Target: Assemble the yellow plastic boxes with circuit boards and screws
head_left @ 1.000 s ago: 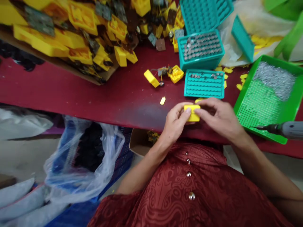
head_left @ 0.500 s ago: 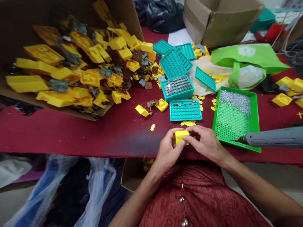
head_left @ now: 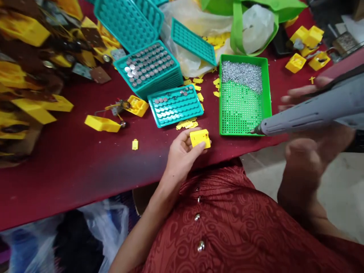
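Observation:
My left hand (head_left: pixel 182 151) is closed around a small yellow plastic casing (head_left: pixel 200 138), its thumb across the near face, just above the table's front edge. On the right, my right hand (head_left: pixel 313 148), a little blurred, is at a grey electric screwdriver (head_left: pixel 304 113). Its fingers are stretched out on the far side of the tool and the palm is below; the tool hides part of the hand. The screwdriver's tip points left, over the near right corner of a green perforated tray (head_left: pixel 241 113) with silvery screws (head_left: pixel 241 72) at its far end.
Teal trays (head_left: pixel 176 106) with round metal cells stand left of the green tray. Small yellow flat pieces (head_left: pixel 187 124) lie around them. Yellow casings with wires (head_left: pixel 102 123) and a heap of yellow parts (head_left: pixel 25 30) are at left; more casings (head_left: pixel 295 62) sit at far right.
My right hand has left the yellow casing and moved right to the screwdriver. My left hand alone keeps the casing, now turned to show another face. The view has shifted right and closer.

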`<state>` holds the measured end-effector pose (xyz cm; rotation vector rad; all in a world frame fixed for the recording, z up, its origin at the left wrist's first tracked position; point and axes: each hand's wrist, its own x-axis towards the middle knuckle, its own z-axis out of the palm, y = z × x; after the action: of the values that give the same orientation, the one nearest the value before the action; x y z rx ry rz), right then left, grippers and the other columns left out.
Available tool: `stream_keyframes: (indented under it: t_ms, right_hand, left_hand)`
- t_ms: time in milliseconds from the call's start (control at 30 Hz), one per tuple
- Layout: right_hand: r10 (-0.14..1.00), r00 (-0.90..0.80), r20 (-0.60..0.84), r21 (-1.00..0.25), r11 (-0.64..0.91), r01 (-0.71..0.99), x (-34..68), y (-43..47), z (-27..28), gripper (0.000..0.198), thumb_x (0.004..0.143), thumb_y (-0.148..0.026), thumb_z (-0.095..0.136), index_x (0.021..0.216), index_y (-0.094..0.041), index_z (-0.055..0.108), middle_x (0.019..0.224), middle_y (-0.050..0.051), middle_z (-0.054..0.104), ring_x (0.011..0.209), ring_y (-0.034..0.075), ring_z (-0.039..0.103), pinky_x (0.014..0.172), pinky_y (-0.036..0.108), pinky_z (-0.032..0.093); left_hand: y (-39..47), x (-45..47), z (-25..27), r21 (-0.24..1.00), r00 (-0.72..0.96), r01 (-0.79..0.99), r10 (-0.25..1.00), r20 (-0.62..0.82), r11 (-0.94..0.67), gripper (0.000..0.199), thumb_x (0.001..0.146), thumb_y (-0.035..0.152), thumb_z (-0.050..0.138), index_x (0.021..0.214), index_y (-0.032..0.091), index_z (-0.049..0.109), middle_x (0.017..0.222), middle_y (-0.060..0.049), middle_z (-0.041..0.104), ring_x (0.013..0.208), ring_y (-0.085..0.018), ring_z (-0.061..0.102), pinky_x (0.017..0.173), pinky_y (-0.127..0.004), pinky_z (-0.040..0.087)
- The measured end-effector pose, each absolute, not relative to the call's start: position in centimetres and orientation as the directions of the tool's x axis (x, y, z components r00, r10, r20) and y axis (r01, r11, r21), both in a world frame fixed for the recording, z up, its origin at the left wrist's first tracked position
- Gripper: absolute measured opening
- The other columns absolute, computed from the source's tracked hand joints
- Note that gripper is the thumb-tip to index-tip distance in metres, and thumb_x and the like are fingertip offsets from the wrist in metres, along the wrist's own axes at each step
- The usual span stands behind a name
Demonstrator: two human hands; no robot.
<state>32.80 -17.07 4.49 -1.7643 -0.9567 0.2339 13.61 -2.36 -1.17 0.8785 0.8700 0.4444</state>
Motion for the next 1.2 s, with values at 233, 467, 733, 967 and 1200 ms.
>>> stream_keyframes:
  t_ms: [233,467,733,967,1200]
  right_hand:
    - [0.468,0.684,0.559,-0.828,0.285,0.482,33.5,-12.3,2.5,0.060,0.094,-0.073,0.073,0.124,-0.024,0.055,0.084,-0.002,0.064,0.066,0.013,0.062,0.066,0.031,0.054]
    - [0.483,0.696,0.531,-0.847,0.326,0.420,34.4,-10.6,1.6,0.064,0.089,-0.078,0.076,0.112,-0.023,0.052,0.070,-0.006,0.051,0.054,0.012,0.052,0.052,0.030,0.045]
    - [0.419,0.711,0.565,-0.825,0.264,0.500,35.5,-11.3,1.0,0.065,0.093,-0.083,0.066,0.114,-0.024,0.050,0.069,-0.005,0.044,0.052,0.013,0.046,0.049,0.031,0.041]
    - [0.459,0.715,0.528,-0.831,0.104,0.547,35.5,-11.3,0.7,0.073,0.091,-0.095,0.052,0.113,-0.026,0.043,0.075,-0.003,0.040,0.056,0.013,0.048,0.051,0.030,0.046]
    - [0.452,0.715,0.534,-0.818,0.061,0.572,35.4,-11.1,0.5,0.074,0.092,-0.097,0.044,0.115,-0.026,0.043,0.071,-0.003,0.043,0.052,0.012,0.046,0.051,0.029,0.046]
  left_hand:
    - [-2.8,13.9,-1.8,0.866,0.609,0.084,0.663,-0.436,0.493,0.054,0.075,0.034,0.095,0.119,0.019,0.068,0.108,-0.007,0.083,0.091,-0.018,0.081,0.072,-0.025,0.067]
    - [-2.8,14.3,-2.5,0.840,0.605,0.060,0.649,-0.461,0.540,0.053,0.074,0.032,0.096,0.118,0.020,0.069,0.106,-0.006,0.083,0.089,-0.017,0.080,0.072,-0.024,0.067]
    - [-2.7,14.2,-2.8,0.867,0.603,0.086,0.667,-0.438,0.491,0.053,0.075,0.038,0.097,0.118,0.022,0.071,0.109,-0.007,0.084,0.094,-0.021,0.081,0.076,-0.029,0.069]
    - [-2.8,14.3,-2.5,0.860,0.582,0.075,0.678,-0.449,0.505,0.053,0.072,0.036,0.099,0.116,0.021,0.073,0.107,-0.006,0.085,0.091,-0.018,0.081,0.073,-0.025,0.069]
    - [-2.7,14.1,-2.6,0.869,0.594,0.103,0.671,-0.444,0.484,0.054,0.076,0.038,0.097,0.120,0.021,0.071,0.111,-0.008,0.084,0.095,-0.020,0.081,0.076,-0.027,0.069]
